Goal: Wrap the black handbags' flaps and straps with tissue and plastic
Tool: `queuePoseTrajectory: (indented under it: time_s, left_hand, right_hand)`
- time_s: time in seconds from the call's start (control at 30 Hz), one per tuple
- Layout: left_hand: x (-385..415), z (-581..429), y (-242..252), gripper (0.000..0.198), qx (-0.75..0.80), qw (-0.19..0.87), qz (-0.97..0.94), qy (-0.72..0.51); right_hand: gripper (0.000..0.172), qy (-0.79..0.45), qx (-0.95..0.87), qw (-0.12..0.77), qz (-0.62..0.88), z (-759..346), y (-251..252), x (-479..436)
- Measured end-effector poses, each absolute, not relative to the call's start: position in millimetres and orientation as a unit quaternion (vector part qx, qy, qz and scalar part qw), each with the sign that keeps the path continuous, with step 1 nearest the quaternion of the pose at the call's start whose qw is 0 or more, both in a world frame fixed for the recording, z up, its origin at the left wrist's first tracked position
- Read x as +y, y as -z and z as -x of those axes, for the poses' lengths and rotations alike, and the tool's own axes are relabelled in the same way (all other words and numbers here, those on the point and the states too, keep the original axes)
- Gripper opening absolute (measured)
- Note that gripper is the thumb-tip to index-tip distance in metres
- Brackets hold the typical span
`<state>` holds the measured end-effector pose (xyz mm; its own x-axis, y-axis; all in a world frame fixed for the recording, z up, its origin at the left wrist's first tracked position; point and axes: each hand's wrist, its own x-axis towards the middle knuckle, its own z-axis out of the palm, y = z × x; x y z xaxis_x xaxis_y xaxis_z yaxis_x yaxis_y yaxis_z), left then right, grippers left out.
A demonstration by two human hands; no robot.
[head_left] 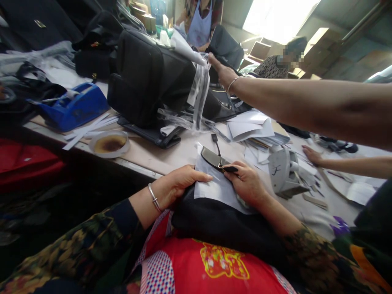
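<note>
A black fabric bag [226, 222] lies across my lap with a thin white sheet [211, 188] over its upper part. My left hand [180, 181] grips the left edge of the sheet and bag, thumb on top and fingers hidden beneath. With fingertips pinched, my right hand [249, 183] holds a short black strap [231, 168] with a small gold-coloured buckle. A dark glossy curved flap [211, 158] rests on the sheet, joined at the buckle. Behind it, a short black cable end [214, 139] lies on the table.
A black backpack [137, 77] stands ahead, plastic strips hanging beside it. Leftward are a blue tape dispenser [76, 104] and a stained bowl [108, 143]. Papers [251, 124] and a grey tape dispenser [283, 173] lie rightward. A co-worker's arm [294, 102] reaches across from the right.
</note>
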<state>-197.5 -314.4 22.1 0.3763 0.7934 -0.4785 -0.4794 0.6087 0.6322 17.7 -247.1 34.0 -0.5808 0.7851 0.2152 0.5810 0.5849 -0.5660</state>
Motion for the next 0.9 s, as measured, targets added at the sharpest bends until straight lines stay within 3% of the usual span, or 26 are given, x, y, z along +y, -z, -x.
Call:
queuePoseTrajectory:
  time_s: [0.9]
  left_hand:
    - [-324.6,191.3,-5.4,0.042,0.387,0.795,-0.191,-0.426]
  right_hand:
    - [0.021,-0.298,-0.833,0.231,0.405,-20.8,-38.7,-255.6]
